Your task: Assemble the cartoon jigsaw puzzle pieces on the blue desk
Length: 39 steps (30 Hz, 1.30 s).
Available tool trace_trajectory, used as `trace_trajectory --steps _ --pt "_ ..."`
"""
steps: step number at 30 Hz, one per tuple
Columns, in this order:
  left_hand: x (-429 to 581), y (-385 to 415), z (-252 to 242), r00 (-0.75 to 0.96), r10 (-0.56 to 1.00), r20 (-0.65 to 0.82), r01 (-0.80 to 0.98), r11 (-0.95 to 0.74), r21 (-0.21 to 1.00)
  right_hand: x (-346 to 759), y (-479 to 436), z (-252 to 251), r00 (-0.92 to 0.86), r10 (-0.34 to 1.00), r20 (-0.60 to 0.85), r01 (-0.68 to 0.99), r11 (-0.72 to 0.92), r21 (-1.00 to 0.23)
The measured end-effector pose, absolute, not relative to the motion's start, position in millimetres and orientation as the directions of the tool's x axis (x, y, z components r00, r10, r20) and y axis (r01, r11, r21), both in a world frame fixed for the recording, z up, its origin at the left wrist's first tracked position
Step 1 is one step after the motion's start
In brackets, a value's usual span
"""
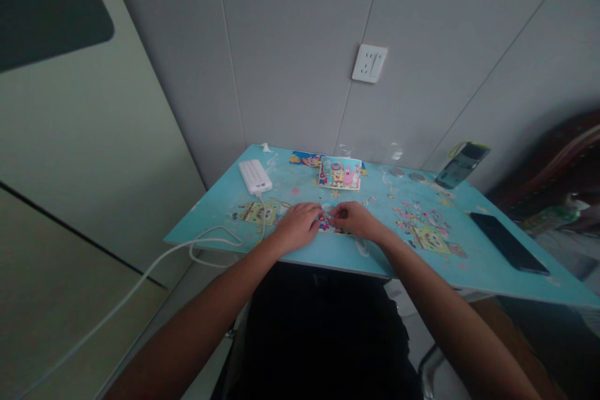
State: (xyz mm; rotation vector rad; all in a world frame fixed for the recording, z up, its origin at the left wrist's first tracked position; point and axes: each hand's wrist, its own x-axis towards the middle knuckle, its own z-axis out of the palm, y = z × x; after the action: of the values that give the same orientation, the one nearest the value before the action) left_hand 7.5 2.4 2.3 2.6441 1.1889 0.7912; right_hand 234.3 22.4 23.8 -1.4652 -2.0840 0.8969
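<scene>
Both my hands rest on a light blue table (215, 203) near its front edge. My left hand (296, 225) and my right hand (357, 220) meet over a small patch of colourful puzzle pieces (327, 221). The fingers of each hand are curled and pinched on the pieces between them. A cartoon reference picture (340, 173) lies flat just beyond my hands. More joined puzzle pieces (424, 228) lie to the right, and another cluster (257, 212) lies to the left.
A white power bank (254, 176) sits at the back left, its white cable (187, 250) trailing off the front edge. A black phone (509, 242) lies at the right. A dark bottle (462, 164) leans at the wall. A wall socket (369, 63) is above.
</scene>
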Motion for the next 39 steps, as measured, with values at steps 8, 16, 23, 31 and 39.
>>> trace_trajectory --steps 8,16,23,31,39 --pt "7.8 3.8 1.5 0.552 0.726 0.410 0.659 -0.681 0.318 236.9 17.9 39.3 -0.323 0.945 -0.049 0.609 0.168 -0.775" --pt "7.7 2.4 2.3 0.550 0.725 0.415 0.660 -0.682 0.316 235.3 18.4 42.3 -0.392 0.915 -0.097 0.566 0.156 -0.810" --pt "7.5 2.3 3.6 0.551 0.728 0.408 0.662 -0.679 0.317 234.8 20.9 38.6 -0.408 0.904 -0.126 0.560 0.139 -0.817" --pt "8.3 2.4 4.0 0.546 0.739 0.394 0.667 -0.668 0.330 232.9 20.2 37.9 -0.397 0.913 -0.091 0.581 0.173 -0.795" --pt "8.2 2.4 3.1 0.552 0.731 0.402 0.660 -0.677 0.325 230.9 21.4 35.0 -0.392 0.920 -0.032 0.583 0.221 -0.782"
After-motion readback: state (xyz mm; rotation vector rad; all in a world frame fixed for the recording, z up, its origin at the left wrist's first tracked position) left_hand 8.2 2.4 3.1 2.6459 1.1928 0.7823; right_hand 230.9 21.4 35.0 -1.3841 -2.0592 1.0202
